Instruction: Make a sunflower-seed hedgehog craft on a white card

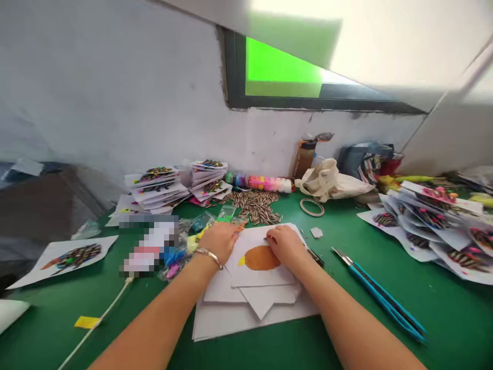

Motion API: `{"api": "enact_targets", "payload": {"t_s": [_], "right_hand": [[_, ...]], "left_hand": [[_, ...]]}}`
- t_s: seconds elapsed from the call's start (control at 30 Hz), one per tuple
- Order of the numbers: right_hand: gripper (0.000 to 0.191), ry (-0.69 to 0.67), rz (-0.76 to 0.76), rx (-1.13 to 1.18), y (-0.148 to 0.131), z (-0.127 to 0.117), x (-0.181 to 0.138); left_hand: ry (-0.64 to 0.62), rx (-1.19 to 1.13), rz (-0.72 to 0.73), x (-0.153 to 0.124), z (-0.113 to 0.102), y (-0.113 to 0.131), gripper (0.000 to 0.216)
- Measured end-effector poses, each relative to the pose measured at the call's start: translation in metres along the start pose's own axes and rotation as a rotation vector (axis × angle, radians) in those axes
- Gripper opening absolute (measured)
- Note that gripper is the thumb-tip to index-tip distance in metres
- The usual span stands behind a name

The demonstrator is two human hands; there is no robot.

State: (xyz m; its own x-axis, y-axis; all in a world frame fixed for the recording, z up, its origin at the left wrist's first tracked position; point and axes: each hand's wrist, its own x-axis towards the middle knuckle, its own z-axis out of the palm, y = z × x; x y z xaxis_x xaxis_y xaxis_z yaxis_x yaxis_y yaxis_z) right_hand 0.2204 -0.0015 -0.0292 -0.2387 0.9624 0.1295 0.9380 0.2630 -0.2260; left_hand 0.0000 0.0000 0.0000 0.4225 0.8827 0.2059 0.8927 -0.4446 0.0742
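Pinch by corners: likely light, creasable white orange-ovalled paper sheet (262, 258), inside green table (454, 318) edges; unclear if clenched: left grip (219, 239), right grip (287, 245).

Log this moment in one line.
card: atop papers | left hand: at its upper-left corner | right hand: on its upper right | seeds: heaped beyond

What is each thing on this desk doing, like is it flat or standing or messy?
White sheet with orange shape: flat on top of other papers
Blue-handled tool: lying down
Seeds: loose in a pile
Ring: lying flat
Bottle: standing
Cloth bag: slumped
Cards at right: piled unevenly
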Motion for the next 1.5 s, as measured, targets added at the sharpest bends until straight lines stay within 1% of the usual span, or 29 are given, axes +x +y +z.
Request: {"api": "enact_targets", "payload": {"t_s": [0.1,0.17,0.27,0.43,0.57,0.63,0.7,0.77,0.83,0.93,1.0,1.07,1.13,1.2,1.3,1.4,1.5], "right_hand": [[0.023,-0.002,-0.020,0.010,0.001,0.000,0.001],[0.024,-0.001,-0.026,0.017,0.002,0.000,0.000],[0.026,0.006,-0.023,0.023,0.001,0.000,-0.001],[0.026,0.014,-0.018,0.021,0.001,0.003,-0.001],[0.027,0.017,-0.027,0.022,0.003,0.005,0.001],[0.027,0.018,-0.032,0.025,0.004,0.006,0.001],[0.026,0.022,-0.035,0.028,0.005,0.007,0.001],[0.026,0.026,-0.037,0.032,0.006,0.007,0.001],[0.026,0.031,-0.041,0.038,0.006,0.008,0.000],[0.026,0.035,-0.047,0.047,0.006,0.008,0.000],[0.026,0.036,-0.050,0.052,0.006,0.007,-0.001],[0.026,0.036,-0.054,0.056,0.006,0.007,-0.001],[0.026,0.034,-0.057,0.062,0.007,0.007,-0.002],[0.025,0.031,-0.058,0.069,0.007,0.008,-0.002],[0.025,0.025,-0.057,0.082,0.008,0.009,-0.001],[0.026,0.025,-0.054,0.091,0.008,0.009,-0.001],[0.026,0.028,-0.051,0.091,0.007,0.009,-0.002]], "left_hand": [[0.000,0.009,-0.008,-0.020,0.007,0.012,0.025],[-0.005,0.015,-0.017,-0.027,0.007,0.011,0.028],[0.006,0.040,-0.101,-0.027,-0.003,-0.007,0.029],[0.015,0.096,-0.370,-0.027,-0.034,-0.049,0.036],[-0.013,0.130,-0.566,-0.037,-0.058,-0.068,0.040],[-0.052,0.144,-0.627,-0.037,-0.066,-0.074,0.040],[-0.097,0.148,-0.647,-0.035,-0.069,-0.077,0.039],[-0.145,0.143,-0.636,-0.031,-0.065,-0.075,0.038],[-0.196,0.130,-0.604,-0.026,-0.053,-0.067,0.036],[-0.249,0.111,-0.545,-0.019,-0.032,-0.048,0.032],[-0.246,0.102,-0.504,-0.015,-0.024,-0.037,0.031],[-0.201,0.103,-0.478,-0.015,-0.026,-0.034,0.034],[-0.126,0.125,-0.471,-0.021,-0.037,-0.043,0.039],[-0.085,0.164,-0.501,-0.034,-0.051,-0.063,0.044],[-0.116,0.225,-0.592,-0.062,-0.064,-0.097,0.046],[-0.164,0.251,-0.654,-0.086,-0.061,-0.116,0.043],[-0.161,0.245,-0.664,-0.096,-0.054,-0.119,0.041]]}}
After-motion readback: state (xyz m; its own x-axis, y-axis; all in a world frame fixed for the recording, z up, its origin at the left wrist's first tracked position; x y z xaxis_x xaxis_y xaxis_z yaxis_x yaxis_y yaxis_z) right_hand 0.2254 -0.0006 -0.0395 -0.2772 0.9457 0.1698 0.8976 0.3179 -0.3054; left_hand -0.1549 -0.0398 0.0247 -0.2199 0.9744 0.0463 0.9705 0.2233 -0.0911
